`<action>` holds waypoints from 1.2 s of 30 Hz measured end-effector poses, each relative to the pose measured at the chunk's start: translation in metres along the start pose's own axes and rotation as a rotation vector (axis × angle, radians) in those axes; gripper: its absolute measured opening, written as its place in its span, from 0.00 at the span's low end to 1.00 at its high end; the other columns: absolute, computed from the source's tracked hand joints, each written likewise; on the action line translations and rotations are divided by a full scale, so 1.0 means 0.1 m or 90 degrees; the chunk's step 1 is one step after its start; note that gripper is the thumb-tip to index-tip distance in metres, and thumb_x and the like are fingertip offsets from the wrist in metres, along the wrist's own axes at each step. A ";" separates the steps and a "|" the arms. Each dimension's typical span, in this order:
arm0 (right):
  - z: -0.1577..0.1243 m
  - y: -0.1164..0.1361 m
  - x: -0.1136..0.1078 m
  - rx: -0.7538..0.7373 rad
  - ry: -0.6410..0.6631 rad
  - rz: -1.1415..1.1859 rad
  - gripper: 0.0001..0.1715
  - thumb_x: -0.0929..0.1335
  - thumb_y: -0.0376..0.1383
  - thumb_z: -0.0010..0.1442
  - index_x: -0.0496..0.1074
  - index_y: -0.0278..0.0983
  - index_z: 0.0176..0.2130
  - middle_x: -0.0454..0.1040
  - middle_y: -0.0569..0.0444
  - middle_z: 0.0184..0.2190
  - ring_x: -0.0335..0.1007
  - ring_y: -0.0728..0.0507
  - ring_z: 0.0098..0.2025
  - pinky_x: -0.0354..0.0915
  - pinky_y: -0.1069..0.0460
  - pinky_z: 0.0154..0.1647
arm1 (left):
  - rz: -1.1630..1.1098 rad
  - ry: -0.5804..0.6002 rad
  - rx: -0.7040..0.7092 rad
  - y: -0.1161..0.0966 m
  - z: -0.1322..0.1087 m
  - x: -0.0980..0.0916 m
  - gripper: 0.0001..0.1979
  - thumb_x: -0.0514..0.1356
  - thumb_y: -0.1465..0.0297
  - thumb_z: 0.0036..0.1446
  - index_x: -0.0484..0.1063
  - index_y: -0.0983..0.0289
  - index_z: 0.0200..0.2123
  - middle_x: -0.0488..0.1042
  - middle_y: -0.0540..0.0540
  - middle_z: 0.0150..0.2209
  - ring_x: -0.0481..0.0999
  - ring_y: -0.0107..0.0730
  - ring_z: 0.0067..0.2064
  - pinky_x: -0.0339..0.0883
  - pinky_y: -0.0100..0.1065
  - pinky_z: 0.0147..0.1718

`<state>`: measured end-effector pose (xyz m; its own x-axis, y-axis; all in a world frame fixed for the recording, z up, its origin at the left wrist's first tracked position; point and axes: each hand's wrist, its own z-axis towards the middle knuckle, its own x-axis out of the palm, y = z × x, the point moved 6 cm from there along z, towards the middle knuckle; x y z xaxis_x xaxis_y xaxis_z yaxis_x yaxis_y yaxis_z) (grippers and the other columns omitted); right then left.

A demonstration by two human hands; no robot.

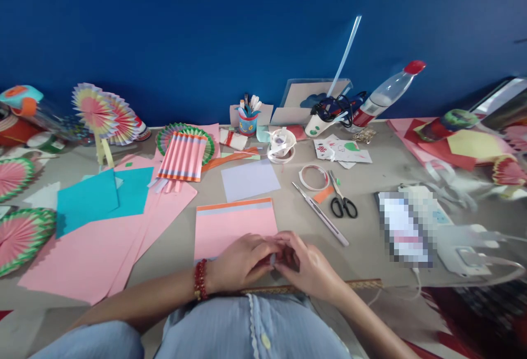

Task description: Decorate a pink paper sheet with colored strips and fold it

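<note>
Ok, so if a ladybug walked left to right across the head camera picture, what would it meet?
Green-edged pink fan at the near left → bright blue paper → pleated pink paper → left hand → right hand → black-handled scissors → red-capped bottle.

On the grey table (362, 177), a rectangular pink paper sheet with orange edging (234, 233) lies partly beneath the person's left hand (245, 263). Behind it lies a pale lavender paper rectangle (250, 179); leftward, flat turquoise paper sheets (86, 202) overlap larger pink ones (86, 263). Rightward come a slim pale cutter (325, 218), then black-handled metal scissors (343, 200). Behind them stands a clear, red-capped plastic bottle (385, 95).
</note>
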<state>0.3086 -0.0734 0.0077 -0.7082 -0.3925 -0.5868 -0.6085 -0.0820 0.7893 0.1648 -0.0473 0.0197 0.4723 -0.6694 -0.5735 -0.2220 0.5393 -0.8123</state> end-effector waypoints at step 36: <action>-0.38 -0.01 -0.05 -0.232 -0.190 -0.274 0.22 0.62 0.30 0.65 0.73 0.38 0.55 0.76 0.46 0.47 0.71 0.42 0.47 0.72 0.47 0.49 | 0.037 -0.035 0.005 0.02 -0.04 0.04 0.09 0.54 0.68 0.64 0.72 0.64 0.37 0.76 0.56 0.34 0.71 0.35 0.38 0.62 0.38 0.43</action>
<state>0.3265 -0.1063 0.0172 -0.5289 0.0129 -0.8486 -0.7370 -0.5027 0.4518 0.1627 -0.0513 0.0154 0.5048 -0.6074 -0.6133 -0.2442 0.5810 -0.7764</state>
